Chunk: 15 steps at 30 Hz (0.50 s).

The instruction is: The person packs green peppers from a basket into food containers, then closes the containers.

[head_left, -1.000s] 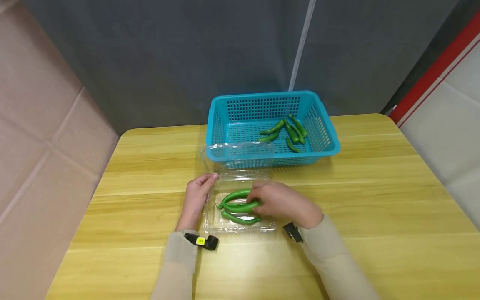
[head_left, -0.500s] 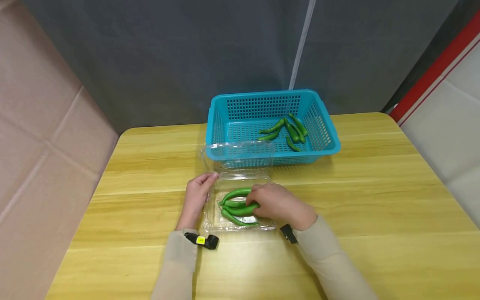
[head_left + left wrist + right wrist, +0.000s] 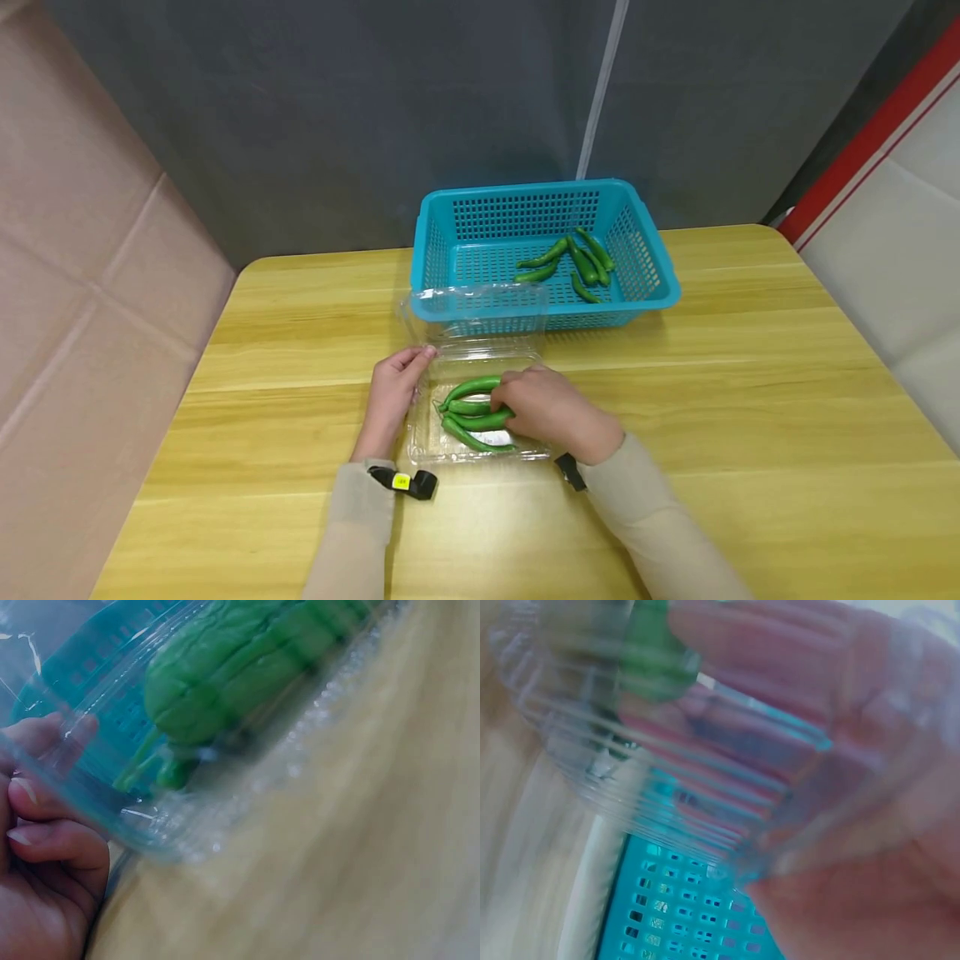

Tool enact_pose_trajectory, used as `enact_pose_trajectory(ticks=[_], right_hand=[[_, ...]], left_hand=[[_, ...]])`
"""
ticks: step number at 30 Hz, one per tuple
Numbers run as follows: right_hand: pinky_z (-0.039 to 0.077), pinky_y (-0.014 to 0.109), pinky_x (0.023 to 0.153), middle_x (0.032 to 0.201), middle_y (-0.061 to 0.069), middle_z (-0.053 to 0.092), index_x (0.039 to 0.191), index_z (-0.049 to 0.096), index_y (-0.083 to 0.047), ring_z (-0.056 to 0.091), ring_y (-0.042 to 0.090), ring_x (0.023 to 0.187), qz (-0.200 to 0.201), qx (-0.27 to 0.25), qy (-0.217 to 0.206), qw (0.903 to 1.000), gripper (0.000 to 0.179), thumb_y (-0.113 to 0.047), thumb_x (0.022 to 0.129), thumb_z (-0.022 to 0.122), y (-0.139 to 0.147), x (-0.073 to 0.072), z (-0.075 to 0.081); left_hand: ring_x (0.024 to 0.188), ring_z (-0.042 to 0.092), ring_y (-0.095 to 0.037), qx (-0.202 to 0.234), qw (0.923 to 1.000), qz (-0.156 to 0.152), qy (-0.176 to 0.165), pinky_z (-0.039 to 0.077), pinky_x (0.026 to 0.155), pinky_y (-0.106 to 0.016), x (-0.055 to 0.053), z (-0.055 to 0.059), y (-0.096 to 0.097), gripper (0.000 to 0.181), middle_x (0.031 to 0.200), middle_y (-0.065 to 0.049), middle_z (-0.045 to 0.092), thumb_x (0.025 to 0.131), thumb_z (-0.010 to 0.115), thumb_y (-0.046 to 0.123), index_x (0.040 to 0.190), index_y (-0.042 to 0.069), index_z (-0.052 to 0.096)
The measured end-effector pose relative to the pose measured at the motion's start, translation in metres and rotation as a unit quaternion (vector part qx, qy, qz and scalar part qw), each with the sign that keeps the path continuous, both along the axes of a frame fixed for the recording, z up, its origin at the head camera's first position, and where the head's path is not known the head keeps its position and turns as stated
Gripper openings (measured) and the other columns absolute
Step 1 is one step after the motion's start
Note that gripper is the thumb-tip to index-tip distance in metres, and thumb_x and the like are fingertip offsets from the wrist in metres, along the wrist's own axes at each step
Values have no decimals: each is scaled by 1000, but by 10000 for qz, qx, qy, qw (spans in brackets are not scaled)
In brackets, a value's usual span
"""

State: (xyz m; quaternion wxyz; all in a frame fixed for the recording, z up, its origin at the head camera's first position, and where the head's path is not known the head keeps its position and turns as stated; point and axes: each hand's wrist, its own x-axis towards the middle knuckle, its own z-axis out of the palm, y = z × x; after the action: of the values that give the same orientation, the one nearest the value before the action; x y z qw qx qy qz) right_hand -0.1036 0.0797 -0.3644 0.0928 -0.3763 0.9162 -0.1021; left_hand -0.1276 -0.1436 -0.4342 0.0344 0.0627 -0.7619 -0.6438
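A clear plastic clamshell box (image 3: 536,455) lies with its lid (image 3: 480,302) raised back against the basket. Several long green chili peppers (image 3: 471,387) rest side by side in its base, stem ends to the left. My left hand (image 3: 392,387) pinches the box's left edge near the hinge; in the left wrist view its curled fingers (image 3: 56,844) show at the clear wall. My right hand (image 3: 551,408) reaches into the box and grips the right end of one green chili pepper (image 3: 480,422). Seen through the box wall in the right wrist view, that hand's fingers (image 3: 757,652) surround a green end.
Behind the box stands a blue perforated plastic basket (image 3: 480,193) with several more green chili peppers (image 3: 581,265) toward its right side. All of it sits on a wooden table (image 3: 750,375), with a dark grey partition (image 3: 375,125) behind.
My right hand has shifted slightly left and turned at the wrist. The gripped pepper dropped a little toward the front, and the front pepper tilted. My left hand stays put.
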Motion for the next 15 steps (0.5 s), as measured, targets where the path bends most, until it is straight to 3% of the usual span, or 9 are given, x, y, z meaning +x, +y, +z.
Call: enact_pose_trajectory(ticks=[15], right_hand=[[39, 31, 81, 85, -8, 59, 89, 70, -19, 54, 12, 78, -55, -19, 91, 9999, 17, -15, 73, 69, -2, 0, -5]], left_hand=[[35, 32, -5, -49, 10000, -17, 0, 26, 30, -21, 0, 0, 0, 40, 91, -1, 66, 78, 62, 48, 94, 13, 70]])
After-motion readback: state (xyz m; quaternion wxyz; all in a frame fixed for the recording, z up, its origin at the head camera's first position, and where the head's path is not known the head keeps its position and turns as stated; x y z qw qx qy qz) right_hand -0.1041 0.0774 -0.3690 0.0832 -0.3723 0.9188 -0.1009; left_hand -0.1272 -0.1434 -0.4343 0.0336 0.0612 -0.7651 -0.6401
